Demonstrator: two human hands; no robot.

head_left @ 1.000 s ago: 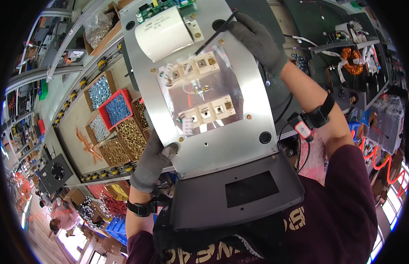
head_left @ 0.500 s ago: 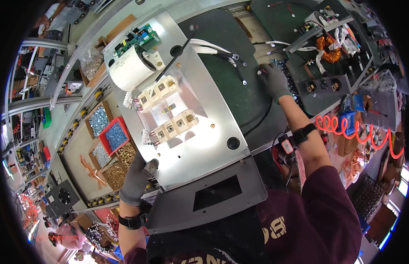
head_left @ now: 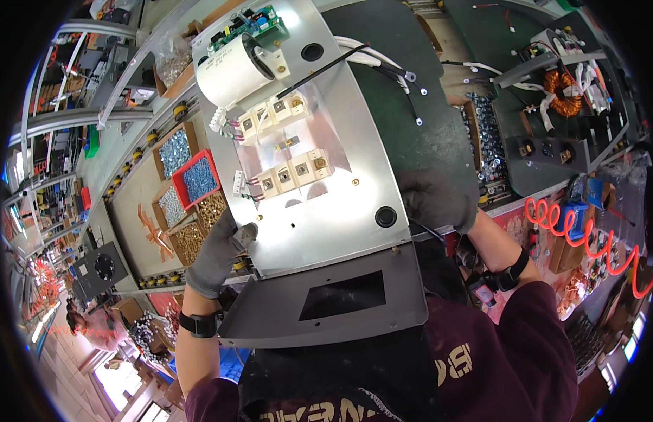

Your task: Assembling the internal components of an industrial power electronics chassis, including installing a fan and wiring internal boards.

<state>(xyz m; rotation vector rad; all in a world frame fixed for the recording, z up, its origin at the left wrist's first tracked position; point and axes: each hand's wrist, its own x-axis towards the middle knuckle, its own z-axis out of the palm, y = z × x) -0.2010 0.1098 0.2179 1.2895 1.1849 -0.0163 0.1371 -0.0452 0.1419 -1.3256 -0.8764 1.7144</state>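
Clear bag [head_left: 173, 62] above parts trays

Silver metal panel [head_left: 319, 204], white capacitor [head_left: 231, 70], grey gloves [head_left: 217, 253].

Crowded workshop: dark green bench mat [head_left: 404, 84], metal shelving rails [head_left: 66, 116], bright floor [head_left: 119, 376] at lower left.

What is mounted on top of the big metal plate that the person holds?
On the metal plate: white cylinder, green circuit board, two rows of beige blocks. Its underside is hidden.
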